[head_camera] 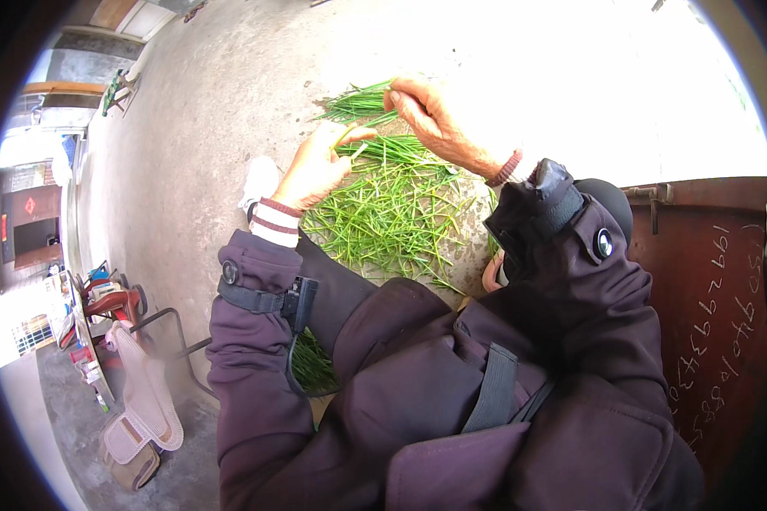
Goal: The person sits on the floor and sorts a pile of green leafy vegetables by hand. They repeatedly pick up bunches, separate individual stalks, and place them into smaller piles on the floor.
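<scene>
My left hand [319, 163] is above the floor with a few green stalks between its thumb and fingers. To its right, my right hand [431, 121] has thumb and forefinger pinched together at the edge of a bundle of long green stalks [358, 102]; whether it grips any of them is not clear. Below both hands lies a loose heap of cut green stalks [383, 220] on the concrete. Another dark green bunch [313, 364] shows partly beneath my left sleeve, by my leg.
A reddish-brown metal door [709, 287] with a bolt and handwriting stands close on the right. At the left are a chair frame with a beige cushion [140, 389], a red wheeled item [112, 303] and a small folding stool [120, 92]. A white shoe [260, 182] is beside the heap.
</scene>
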Motion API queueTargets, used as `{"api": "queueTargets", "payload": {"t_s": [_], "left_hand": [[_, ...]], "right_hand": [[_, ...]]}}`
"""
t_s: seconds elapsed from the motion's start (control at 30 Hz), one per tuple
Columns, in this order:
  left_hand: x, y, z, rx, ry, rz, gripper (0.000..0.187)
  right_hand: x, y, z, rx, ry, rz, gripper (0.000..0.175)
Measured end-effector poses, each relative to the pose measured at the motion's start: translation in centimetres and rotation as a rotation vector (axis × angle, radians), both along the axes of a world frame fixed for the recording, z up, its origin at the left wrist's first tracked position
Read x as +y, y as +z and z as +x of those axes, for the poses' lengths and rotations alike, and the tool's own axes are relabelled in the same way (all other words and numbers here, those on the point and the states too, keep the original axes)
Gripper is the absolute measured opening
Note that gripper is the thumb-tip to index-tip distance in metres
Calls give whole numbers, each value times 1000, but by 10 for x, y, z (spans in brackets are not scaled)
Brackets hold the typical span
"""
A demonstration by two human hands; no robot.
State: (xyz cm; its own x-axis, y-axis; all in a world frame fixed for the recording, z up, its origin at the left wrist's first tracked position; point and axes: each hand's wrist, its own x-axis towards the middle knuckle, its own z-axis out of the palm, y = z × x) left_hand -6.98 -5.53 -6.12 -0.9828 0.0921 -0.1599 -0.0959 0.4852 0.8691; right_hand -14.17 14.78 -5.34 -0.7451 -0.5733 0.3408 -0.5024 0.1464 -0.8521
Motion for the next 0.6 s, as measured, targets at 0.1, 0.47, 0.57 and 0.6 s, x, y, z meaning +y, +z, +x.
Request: {"api": "queueTargets", "payload": {"t_s": [0.1,0.47,0.57,0.6], "left_hand": [[-5,14,-2,-122,83,58,30],[-12,33,-15,-258,156,1069,46],[0,31,-17,-220,197,1125,47],[3,31,-17,-189,213,1121,48]], "right_hand": [[-7,-8,-3,-56,24,-57,17],[-19,-9,12,-335,286,-20,28],[-18,-6,13,-265,309,-2,31],[-18,-5,13,-293,319,45,31]]}}
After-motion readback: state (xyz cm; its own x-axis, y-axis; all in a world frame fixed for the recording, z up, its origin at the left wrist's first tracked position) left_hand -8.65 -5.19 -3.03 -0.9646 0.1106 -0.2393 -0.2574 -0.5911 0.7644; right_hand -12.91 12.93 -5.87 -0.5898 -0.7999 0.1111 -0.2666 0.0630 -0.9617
